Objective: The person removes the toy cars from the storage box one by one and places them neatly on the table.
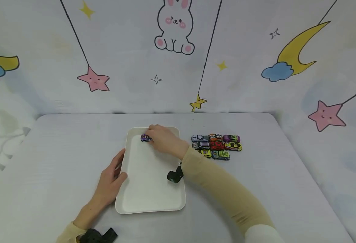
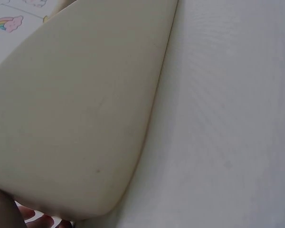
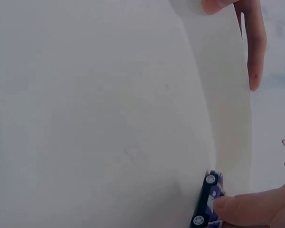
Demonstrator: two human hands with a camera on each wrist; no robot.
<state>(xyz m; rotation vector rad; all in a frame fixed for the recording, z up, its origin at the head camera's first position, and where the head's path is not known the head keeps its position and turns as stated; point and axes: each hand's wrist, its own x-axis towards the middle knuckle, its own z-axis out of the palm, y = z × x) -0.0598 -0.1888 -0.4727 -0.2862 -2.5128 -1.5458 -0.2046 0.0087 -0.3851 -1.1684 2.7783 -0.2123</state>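
A white rectangular tray (image 1: pixel 150 199) lies on the table. My left hand (image 1: pixel 109 184) holds its left edge, thumb over the rim and fingers along the outside; in the left wrist view only a few fingers (image 2: pixel 42 221) show below the tray's wall. Inside the tray's far left corner is a small purple toy car (image 1: pixel 144 138). My right hand (image 1: pixel 165 140) reaches across the tray and pinches this car. The right wrist view shows the toy car (image 3: pixel 210 202) beside the tray wall with a fingertip against its side; the other digits are out of that frame.
Right of the tray, several toy cars (image 1: pixel 217 145) in mixed colours sit close together in rows. The right sleeve (image 1: pixel 223 185) hangs over the tray's right edge. A wall (image 1: pixel 129 50) with cartoon prints stands behind the white-covered table (image 1: pixel 272 189).
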